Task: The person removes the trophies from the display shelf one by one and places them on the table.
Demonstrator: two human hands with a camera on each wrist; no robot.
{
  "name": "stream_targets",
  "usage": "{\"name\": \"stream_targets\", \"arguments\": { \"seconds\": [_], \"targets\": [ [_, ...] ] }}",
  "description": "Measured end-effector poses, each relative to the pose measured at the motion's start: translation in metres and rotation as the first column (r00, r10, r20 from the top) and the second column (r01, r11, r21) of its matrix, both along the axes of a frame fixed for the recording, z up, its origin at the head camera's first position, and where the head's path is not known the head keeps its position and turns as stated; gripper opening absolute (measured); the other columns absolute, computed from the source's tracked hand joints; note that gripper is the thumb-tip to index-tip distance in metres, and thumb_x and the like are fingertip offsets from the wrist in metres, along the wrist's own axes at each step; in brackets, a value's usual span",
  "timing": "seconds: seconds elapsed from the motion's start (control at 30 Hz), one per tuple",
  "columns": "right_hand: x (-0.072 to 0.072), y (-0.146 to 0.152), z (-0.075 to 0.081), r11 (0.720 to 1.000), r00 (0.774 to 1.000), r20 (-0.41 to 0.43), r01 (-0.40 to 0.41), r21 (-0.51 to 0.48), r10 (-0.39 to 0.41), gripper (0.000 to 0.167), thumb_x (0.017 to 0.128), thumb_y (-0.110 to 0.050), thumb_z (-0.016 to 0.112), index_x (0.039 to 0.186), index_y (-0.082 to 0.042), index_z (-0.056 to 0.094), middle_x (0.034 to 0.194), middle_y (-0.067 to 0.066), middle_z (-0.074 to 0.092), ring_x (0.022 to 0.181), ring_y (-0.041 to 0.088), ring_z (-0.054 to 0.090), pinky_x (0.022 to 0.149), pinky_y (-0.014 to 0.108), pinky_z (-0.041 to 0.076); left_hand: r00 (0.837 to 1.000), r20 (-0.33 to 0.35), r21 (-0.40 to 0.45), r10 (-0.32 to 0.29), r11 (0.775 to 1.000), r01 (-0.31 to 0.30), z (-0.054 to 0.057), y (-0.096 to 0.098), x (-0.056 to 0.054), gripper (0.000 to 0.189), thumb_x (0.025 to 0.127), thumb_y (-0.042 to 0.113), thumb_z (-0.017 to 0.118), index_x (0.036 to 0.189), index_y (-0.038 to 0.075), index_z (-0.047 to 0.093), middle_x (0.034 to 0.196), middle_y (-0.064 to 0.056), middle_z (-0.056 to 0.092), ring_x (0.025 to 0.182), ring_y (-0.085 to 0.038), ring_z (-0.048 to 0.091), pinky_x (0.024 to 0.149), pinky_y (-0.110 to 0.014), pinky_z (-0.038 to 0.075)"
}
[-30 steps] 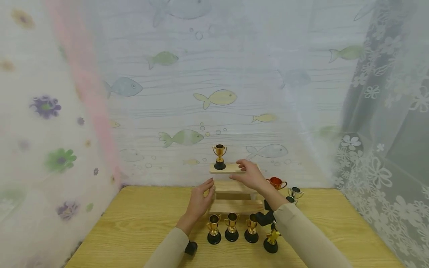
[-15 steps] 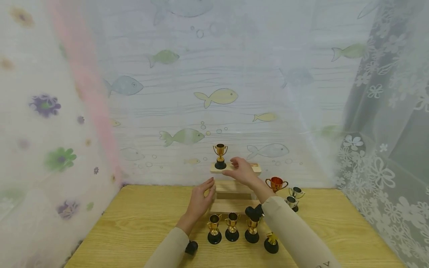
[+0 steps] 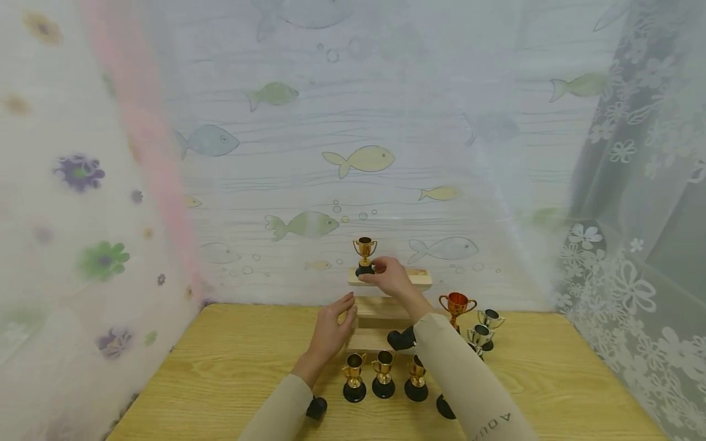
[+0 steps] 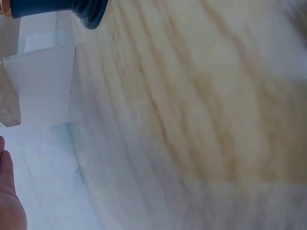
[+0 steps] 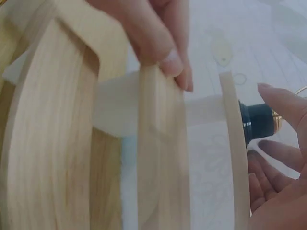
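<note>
A small gold trophy cup (image 3: 364, 248) with a black base stands upright near the left end of the top tier of a pale wooden stepped stand (image 3: 375, 306). My right hand (image 3: 393, 277) is around its base; in the right wrist view the thumb and fingers lie on either side of the black base (image 5: 259, 120), a gap showing at the thumb. With thumb in front and fingers behind, my left hand (image 3: 331, 327) pinches the left end of the middle tier (image 5: 163, 153).
Several gold cups (image 3: 383, 370) line up before the stand, partly covered by my right sleeve (image 3: 458, 373). To the right are a red-bronze cup (image 3: 457, 303) and silver cups (image 3: 489, 318). The stand sits on a wood-grain table (image 3: 220, 367), against a fish-printed curtain (image 3: 265, 177).
My right hand has moved left along the top tier, from its right part to the trophy cup's base. The left hand has stayed at the stand's left end.
</note>
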State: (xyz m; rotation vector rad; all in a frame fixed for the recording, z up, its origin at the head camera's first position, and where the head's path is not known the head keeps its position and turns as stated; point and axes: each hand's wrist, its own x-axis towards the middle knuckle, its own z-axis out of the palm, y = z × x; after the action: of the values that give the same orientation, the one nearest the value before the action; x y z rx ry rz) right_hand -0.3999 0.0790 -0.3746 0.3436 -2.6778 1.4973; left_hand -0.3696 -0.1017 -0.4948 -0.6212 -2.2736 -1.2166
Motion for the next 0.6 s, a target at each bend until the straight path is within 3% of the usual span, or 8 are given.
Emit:
{"name": "stream_targets", "arguments": {
  "seconds": [0.33,0.6],
  "targets": [
    [-0.011,-0.008,-0.003,0.998,0.999,-0.024,0.045,0.049,-0.044,0.059,0.092,-0.024,0.078,0.140,0.002,0.058,0.130,0.024,0.063,0.120,0.039,0.060,0.098,0.050,0.053,1.000,-0.005,0.000,0.002,1.000,-0.002,0.004,-0.001,0.002,0.037,0.105,0.018,0.059,0.133,-0.006,0.064,0.144,-0.020,0.058,0.131,-0.035,0.057,0.109,-0.051,0.047],
    [-0.013,-0.013,-0.005,0.992,0.996,-0.043,0.086,0.091,-0.082,0.054,0.092,-0.024,0.077,0.136,0.002,0.062,0.123,0.022,0.066,0.111,0.038,0.063,0.092,0.049,0.056,1.000,0.016,0.000,-0.002,1.000,0.002,0.002,0.001,0.002,0.039,0.106,0.021,0.058,0.135,-0.006,0.063,0.146,-0.019,0.057,0.133,-0.034,0.056,0.109,-0.051,0.046]
  ]
}}
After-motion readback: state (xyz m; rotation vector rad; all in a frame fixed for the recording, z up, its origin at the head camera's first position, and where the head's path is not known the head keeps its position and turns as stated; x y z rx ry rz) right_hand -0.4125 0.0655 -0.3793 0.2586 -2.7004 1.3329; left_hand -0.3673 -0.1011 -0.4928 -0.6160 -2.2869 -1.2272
